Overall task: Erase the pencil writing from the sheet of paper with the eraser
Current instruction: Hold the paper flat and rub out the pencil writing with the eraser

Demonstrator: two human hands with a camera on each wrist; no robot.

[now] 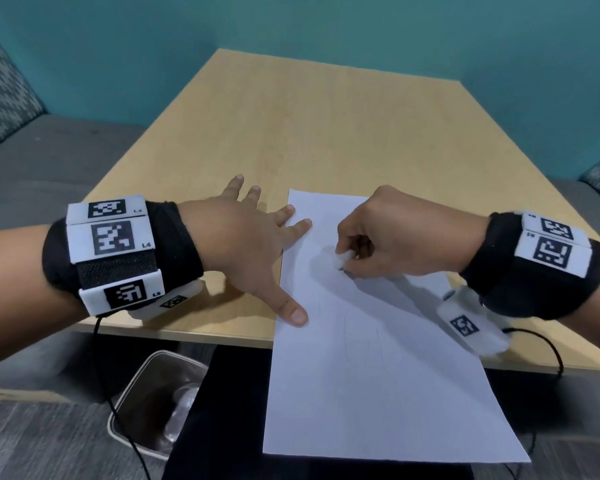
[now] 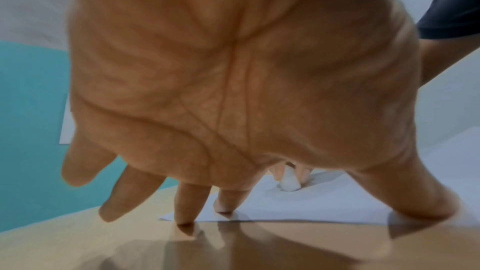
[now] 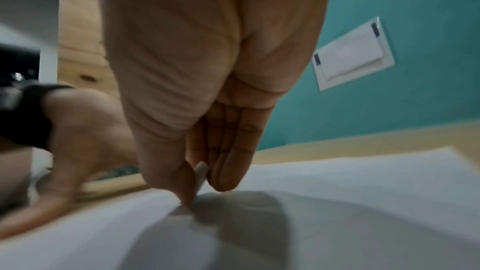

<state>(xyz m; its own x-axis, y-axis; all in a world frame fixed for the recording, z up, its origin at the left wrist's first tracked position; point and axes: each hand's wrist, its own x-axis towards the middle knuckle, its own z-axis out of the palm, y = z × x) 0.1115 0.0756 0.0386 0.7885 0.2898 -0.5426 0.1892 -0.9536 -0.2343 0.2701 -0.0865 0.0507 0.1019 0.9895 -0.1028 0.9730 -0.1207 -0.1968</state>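
A white sheet of paper [image 1: 368,358] lies on the wooden table [image 1: 291,133], its near end hanging over the front edge. Faint pencil lines [image 1: 347,327] show near its middle. My right hand [image 1: 378,237] pinches a small white eraser [image 1: 342,259] and presses it onto the upper part of the sheet. The eraser [image 2: 289,182] also shows past my left palm, and as a sliver [image 3: 201,174] between thumb and fingers in the right wrist view. My left hand [image 1: 253,244] lies spread flat, thumb and two fingertips pinning the paper's left edge [image 2: 233,219].
A metal bin [image 1: 156,403] with a clear liner stands on the floor below the table's front left. Grey seats [image 1: 32,161] flank the table on both sides. A teal wall [image 1: 326,29] rises behind it, with a white wall plate [image 3: 353,54].
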